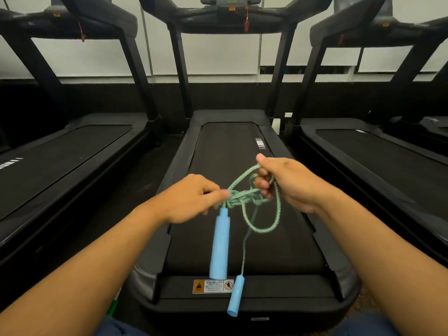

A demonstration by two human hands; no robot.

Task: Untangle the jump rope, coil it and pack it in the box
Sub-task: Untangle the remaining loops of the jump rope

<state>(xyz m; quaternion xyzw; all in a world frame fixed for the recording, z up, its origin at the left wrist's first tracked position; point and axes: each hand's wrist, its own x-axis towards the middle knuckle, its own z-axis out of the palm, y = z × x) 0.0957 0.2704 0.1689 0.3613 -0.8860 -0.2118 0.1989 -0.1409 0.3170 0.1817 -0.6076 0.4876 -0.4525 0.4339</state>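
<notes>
Untangling is the step: your left hand (194,198) pinches the jump rope (244,197) knot, right hand (286,183) grips a loop beside it; next, probably tease strands apart.

Both hands, left hand (194,198) and right hand (288,185), pinch the knotted jump rope (242,197) above a treadmill (242,291).

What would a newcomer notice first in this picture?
First, the two hands in the centre: the left hand pinches the knot of a green jump rope, and the right hand holds a loop of it. Below them hang two light blue handles, above the black treadmill.
</notes>
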